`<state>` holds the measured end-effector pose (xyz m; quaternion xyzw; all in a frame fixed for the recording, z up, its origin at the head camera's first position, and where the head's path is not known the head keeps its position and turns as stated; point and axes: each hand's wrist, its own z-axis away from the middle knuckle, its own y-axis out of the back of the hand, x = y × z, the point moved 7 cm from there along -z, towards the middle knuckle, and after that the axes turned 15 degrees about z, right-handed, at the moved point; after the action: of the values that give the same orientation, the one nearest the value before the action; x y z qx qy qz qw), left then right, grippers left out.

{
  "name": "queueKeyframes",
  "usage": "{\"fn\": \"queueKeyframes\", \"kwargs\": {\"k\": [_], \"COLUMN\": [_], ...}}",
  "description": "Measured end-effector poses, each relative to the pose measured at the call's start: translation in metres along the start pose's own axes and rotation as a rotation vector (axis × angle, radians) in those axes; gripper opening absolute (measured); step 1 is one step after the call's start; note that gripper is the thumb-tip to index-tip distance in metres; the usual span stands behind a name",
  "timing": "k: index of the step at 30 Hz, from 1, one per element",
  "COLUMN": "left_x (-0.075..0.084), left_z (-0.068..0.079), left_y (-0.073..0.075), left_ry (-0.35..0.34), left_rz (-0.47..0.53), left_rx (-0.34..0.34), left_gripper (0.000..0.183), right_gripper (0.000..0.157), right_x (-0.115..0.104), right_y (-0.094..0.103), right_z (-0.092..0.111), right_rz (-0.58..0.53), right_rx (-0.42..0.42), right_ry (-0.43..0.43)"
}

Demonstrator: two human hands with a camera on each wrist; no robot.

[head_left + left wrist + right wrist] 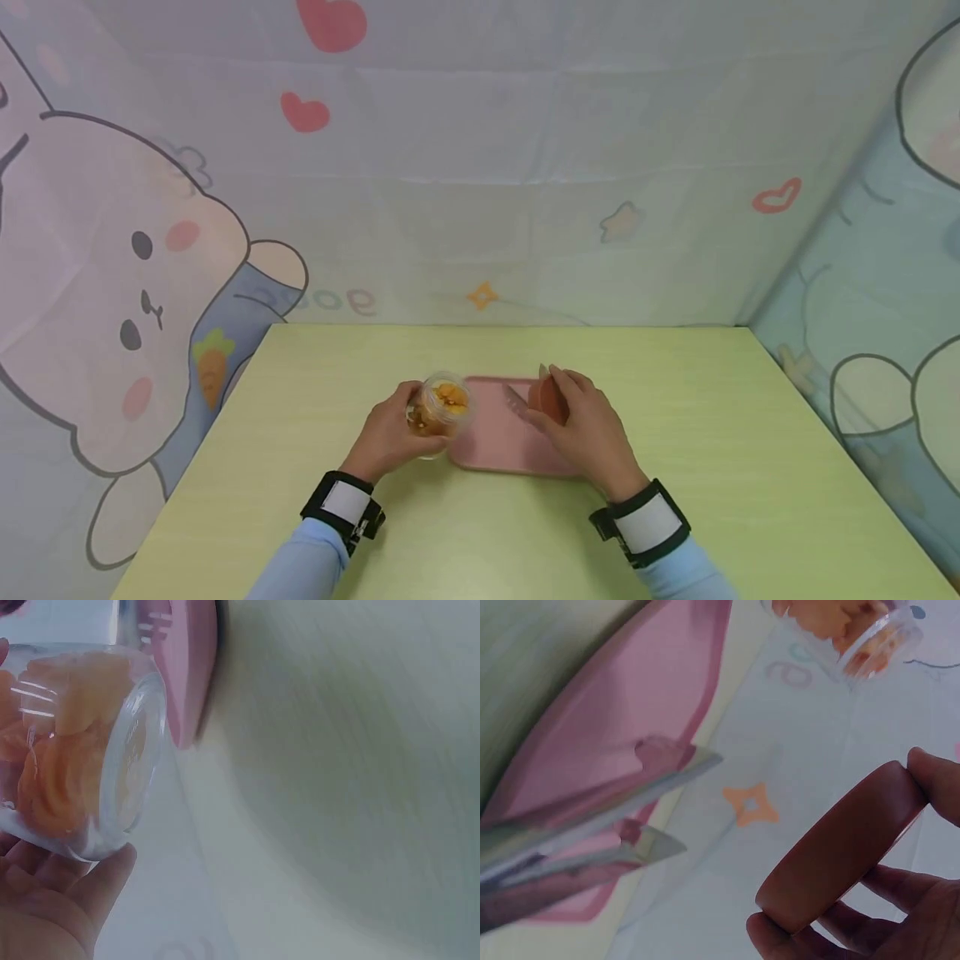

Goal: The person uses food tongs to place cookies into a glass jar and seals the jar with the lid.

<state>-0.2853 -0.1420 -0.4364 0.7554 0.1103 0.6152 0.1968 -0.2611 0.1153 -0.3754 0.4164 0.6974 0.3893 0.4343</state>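
Note:
My left hand (392, 433) grips an open glass jar (438, 408) of orange pieces, perhaps dried fruit, at the tray's left end. In the left wrist view the jar's clear base (135, 754) shows, with a finger beside it. Over the right part of the pink tray (483, 442), my right hand (592, 425) holds a round brown lid (844, 844) by its rim, apart from the jar. Metal tongs (514, 398) with slotted ends are at the tray by the right hand, which partly hides them in the head view.
The pale yellow table (750, 500) runs out around the tray. A cloth backdrop (562, 167) with printed hearts and cartoon animals stands behind the table and along its sides.

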Motion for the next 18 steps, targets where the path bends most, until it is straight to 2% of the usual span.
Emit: {"fn": "queueKeyframes", "kwargs": {"k": [9, 13, 18], "left_x": [0.021, 0.027, 0.032], "left_z": [0.005, 0.009, 0.011], "left_y": [-0.019, -0.025, -0.032], "left_ry": [-0.114, -0.155, -0.187], "left_rz": [-0.046, -0.085, -0.093], "left_rx": [-0.067, -0.091, -0.125], "left_gripper": [0.083, 0.084, 0.087], "right_gripper": [0.073, 0.069, 0.064], "right_x": [-0.032, -0.045, -0.057], "right_y": [-0.011, -0.010, -0.007], "right_z": [0.004, 0.004, 0.003], "right_rz": [-0.082, -0.113, -0.076], "right_rx": [-0.005, 0.041, 0.100], "right_ry": [0.138, 0.217, 0.305]}}
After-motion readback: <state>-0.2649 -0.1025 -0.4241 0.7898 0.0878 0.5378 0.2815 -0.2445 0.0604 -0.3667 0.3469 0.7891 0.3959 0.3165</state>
